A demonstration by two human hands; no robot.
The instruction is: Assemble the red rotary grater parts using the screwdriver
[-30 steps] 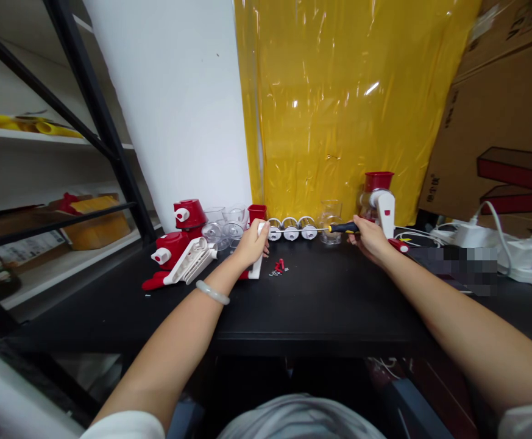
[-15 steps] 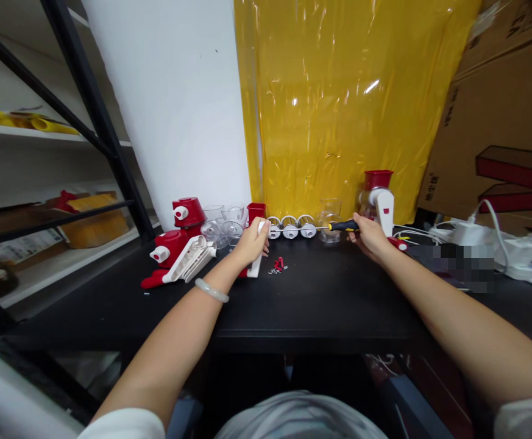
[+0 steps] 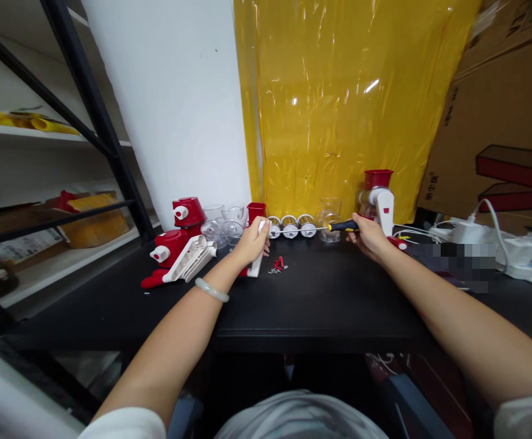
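Note:
My left hand (image 3: 253, 241) is closed around a white plastic part with a red end (image 3: 255, 266), which hangs below my fingers just over the black table. A screwdriver (image 3: 344, 225) with a black and yellow handle lies across in front of me, its handle gripped by my right hand (image 3: 370, 236). Its long metal shaft reaches left to the white part at my left fingers; whether the tip meets a screw is hidden. Small red pieces (image 3: 279, 263) and several screws (image 3: 275, 271) lie on the table beside my left hand.
Behind my hands stand three metal drums (image 3: 289, 226) and clear plastic cups (image 3: 329, 227). Red housings (image 3: 169, 247) and white arms (image 3: 191, 259) lie at left. An assembled red-and-white grater (image 3: 379, 198) stands at right, near white cables and a power strip (image 3: 524, 268).
Almost nothing differs. Both hands hold their places, and the screwdriver stays level against the white part.

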